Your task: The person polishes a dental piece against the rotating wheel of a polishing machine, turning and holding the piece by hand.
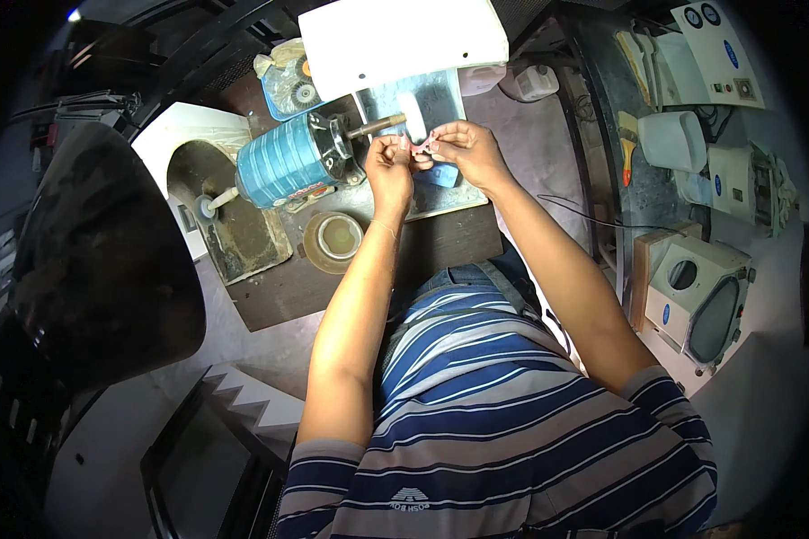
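Note:
Both hands meet in front of a bench polishing lathe with a ribbed blue motor (283,160). Between them is a small pink curved piece that looks like a denture (420,146). My left hand (390,171) pinches its left side, fingers curled. On the other side, my right hand (467,153) grips it between thumb and fingers. Just beyond my fingertips is a white buffing wheel (413,115) at the end of the lathe's spindle (375,126). I cannot tell whether the piece touches the wheel.
A white hood (404,45) overhangs the wheel and its tray (458,199). Left of my forearm sits a round bowl (317,260). A second wheel (208,205) stands inside a white housing (184,121) at the left. Far right, a shelf holds a brush (628,148) and white machines (692,292).

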`<move>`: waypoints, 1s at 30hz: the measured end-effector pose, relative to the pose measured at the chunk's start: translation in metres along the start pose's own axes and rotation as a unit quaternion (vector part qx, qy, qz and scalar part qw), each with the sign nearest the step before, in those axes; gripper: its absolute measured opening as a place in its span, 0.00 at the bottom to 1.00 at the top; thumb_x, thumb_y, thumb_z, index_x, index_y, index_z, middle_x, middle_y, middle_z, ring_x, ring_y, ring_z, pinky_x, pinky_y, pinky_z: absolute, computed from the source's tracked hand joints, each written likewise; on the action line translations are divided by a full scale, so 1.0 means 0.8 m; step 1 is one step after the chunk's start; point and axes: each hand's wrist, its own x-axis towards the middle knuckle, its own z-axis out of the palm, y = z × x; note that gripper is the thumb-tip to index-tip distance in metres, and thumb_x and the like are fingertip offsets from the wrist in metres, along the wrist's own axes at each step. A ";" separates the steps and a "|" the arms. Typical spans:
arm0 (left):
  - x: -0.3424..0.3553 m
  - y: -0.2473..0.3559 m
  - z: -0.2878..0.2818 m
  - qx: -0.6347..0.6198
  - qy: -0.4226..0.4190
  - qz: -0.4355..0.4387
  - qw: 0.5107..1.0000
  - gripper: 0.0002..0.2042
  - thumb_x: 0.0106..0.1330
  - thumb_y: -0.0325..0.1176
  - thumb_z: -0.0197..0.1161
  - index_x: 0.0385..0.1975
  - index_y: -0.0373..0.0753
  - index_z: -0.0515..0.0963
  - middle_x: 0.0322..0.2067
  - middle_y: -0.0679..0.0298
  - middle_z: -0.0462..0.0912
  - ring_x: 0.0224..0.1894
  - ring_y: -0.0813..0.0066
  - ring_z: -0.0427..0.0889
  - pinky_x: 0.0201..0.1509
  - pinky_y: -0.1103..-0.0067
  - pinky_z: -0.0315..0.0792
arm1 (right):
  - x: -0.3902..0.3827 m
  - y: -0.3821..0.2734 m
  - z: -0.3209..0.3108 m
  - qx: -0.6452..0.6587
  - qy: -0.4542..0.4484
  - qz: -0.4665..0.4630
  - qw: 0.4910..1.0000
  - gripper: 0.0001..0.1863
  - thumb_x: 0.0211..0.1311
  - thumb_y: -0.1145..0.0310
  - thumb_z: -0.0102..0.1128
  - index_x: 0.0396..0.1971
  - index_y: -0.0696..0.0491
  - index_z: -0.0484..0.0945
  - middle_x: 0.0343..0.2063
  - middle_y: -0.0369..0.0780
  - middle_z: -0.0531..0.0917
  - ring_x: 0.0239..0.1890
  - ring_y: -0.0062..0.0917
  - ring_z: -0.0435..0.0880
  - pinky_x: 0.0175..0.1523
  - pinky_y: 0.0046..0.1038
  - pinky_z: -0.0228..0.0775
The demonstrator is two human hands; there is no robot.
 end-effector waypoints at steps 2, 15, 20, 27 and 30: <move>0.003 -0.001 0.005 -0.043 0.029 -0.016 0.999 0.04 0.69 0.26 0.54 0.36 0.31 0.69 0.27 0.57 0.80 0.23 0.70 0.81 0.28 0.75 0.81 | 0.009 -0.003 0.002 -0.004 0.008 0.015 1.000 0.09 0.58 0.79 0.61 0.38 0.63 0.76 0.34 0.42 0.83 0.36 0.22 0.83 0.42 0.23 0.78; 0.024 -0.004 0.012 -0.081 0.106 -0.106 0.985 0.02 0.67 0.22 0.54 0.33 0.30 0.69 0.26 0.52 0.80 0.22 0.64 0.83 0.27 0.75 0.81 | 0.042 -0.009 0.008 -0.024 0.061 0.110 0.992 0.09 0.57 0.78 0.61 0.37 0.64 0.76 0.32 0.42 0.82 0.31 0.23 0.83 0.37 0.21 0.77; 0.021 0.003 0.003 -0.059 0.080 -0.103 0.990 0.03 0.68 0.24 0.54 0.35 0.30 0.70 0.27 0.53 0.80 0.23 0.64 0.83 0.29 0.74 0.82 | 0.032 -0.009 0.017 -0.021 0.078 0.116 0.990 0.08 0.57 0.79 0.61 0.36 0.64 0.76 0.32 0.43 0.82 0.30 0.23 0.83 0.35 0.21 0.78; -0.003 0.003 -0.012 -0.107 0.009 -0.113 0.988 0.04 0.70 0.25 0.51 0.37 0.30 0.70 0.32 0.52 0.80 0.32 0.64 0.83 0.39 0.71 0.82 | 0.010 -0.017 0.007 -0.064 0.024 0.012 0.998 0.06 0.57 0.79 0.61 0.34 0.61 0.76 0.28 0.38 0.82 0.28 0.17 0.80 0.32 0.18 0.73; -0.003 0.005 -0.003 -0.117 0.019 -0.106 0.987 0.04 0.70 0.24 0.51 0.37 0.30 0.70 0.32 0.52 0.80 0.31 0.64 0.83 0.40 0.71 0.82 | 0.013 -0.027 0.002 -0.115 -0.004 -0.030 0.993 0.05 0.57 0.79 0.60 0.34 0.60 0.76 0.27 0.36 0.82 0.26 0.13 0.77 0.32 0.17 0.70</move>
